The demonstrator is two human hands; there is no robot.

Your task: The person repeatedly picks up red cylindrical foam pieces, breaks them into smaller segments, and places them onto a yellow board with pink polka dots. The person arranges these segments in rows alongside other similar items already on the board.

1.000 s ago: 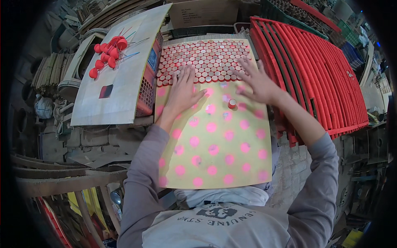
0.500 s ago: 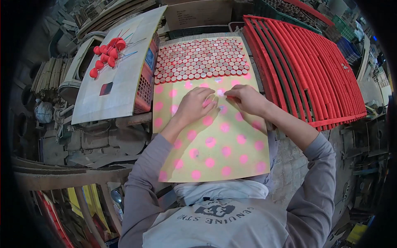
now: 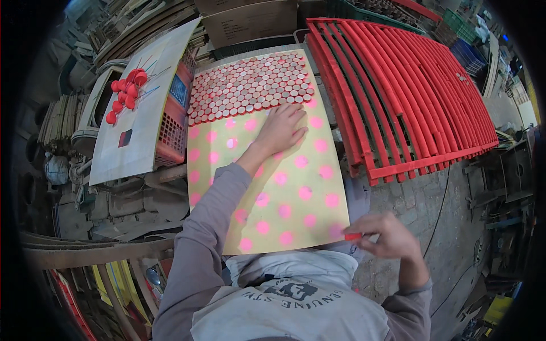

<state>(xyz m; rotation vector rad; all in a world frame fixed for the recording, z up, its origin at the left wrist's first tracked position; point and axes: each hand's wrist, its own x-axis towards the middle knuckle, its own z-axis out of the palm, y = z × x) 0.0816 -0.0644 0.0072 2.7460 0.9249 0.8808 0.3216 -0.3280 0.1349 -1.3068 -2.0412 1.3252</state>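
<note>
A pale yellow board (image 3: 273, 196) with pink dots lies before me. Its far part is covered by tightly packed round pale discs (image 3: 250, 82) with red edges. My left hand (image 3: 280, 129) rests over the board at the near edge of the discs, fingers stretched out and thumb apart, with nothing visible in it. Off the board's near right corner, my right hand (image 3: 389, 236) pinches a small red piece (image 3: 352, 236) between fingers and thumb. Its full shape is partly covered by the fingers.
To the right stands a rack of red slats (image 3: 404, 96). At the left, a white panel (image 3: 133, 148) bears red half-round pieces (image 3: 126, 91) with thin sticks, above a pink crate (image 3: 172, 136). A cardboard box (image 3: 250, 23) stands behind the board.
My right hand has left the middle of the board, moving right and toward me, and now shows a red piece. My left hand has moved up to the discs' edge. The whole view has shifted.
</note>
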